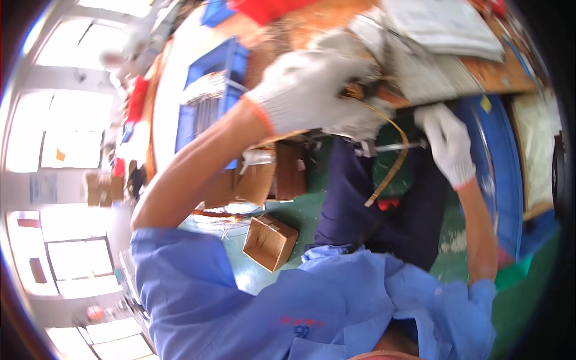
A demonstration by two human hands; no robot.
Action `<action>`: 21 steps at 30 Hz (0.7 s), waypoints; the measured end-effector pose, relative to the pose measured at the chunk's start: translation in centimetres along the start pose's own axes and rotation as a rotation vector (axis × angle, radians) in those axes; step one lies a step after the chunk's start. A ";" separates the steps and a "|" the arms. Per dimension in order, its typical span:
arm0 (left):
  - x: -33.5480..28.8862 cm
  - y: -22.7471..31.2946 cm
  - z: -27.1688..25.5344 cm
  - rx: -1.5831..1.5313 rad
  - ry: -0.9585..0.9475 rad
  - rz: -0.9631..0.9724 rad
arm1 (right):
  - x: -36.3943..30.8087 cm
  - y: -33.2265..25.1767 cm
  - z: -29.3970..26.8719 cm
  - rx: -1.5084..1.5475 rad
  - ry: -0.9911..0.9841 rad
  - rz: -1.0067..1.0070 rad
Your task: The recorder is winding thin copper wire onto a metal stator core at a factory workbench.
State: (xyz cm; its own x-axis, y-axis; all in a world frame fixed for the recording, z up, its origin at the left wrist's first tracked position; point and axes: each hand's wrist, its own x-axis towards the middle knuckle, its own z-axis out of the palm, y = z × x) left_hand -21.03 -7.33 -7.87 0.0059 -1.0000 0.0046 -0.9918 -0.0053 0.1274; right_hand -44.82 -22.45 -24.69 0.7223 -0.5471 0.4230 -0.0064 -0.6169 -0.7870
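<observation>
My left hand, in a white knit glove with an orange cuff, is closed around a copper-coloured piece that looks like a wire coil; its fingers hide much of it. A thin yellow-brown strip curves down from beside that hand, its free end hanging over my lap. My right hand, gloved in white too, is off to the right with its fingers loosely bent and apart. Close to its fingertips lies the end of a metal rod, below the bench edge. Motion blurs both the coil and the left fingers.
White cloths cover part of the wooden bench. A blue crate holding wrapped, rod-like items is to the left. Cardboard boxes sit on the green floor, left of my legs. A blue panel stands at the right.
</observation>
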 end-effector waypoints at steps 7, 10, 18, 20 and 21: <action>-0.6 -0.2 -0.4 -0.130 -0.014 -0.020 | -0.6 -2.0 0.8 0.212 -0.237 0.289; -0.5 -0.6 -0.4 -0.124 0.002 -0.007 | -1.6 -2.5 2.3 0.208 -0.008 0.341; -0.4 -1.0 0.4 -0.157 0.125 0.073 | -2.6 -8.3 9.0 0.400 -0.199 0.279; -0.5 -0.8 0.3 -0.177 0.116 0.067 | -4.9 -7.5 11.6 0.587 -0.025 0.214; -0.5 -0.7 0.1 -0.170 0.119 0.064 | -5.3 -7.5 12.2 0.774 0.012 0.289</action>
State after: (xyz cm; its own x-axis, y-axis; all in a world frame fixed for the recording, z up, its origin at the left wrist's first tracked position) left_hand -20.31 -6.80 -8.06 -0.0311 -0.9905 0.1342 -0.9551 0.0690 0.2881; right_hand -40.20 -7.98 -26.51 0.7575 -0.6336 0.1574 0.2906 0.1113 -0.9503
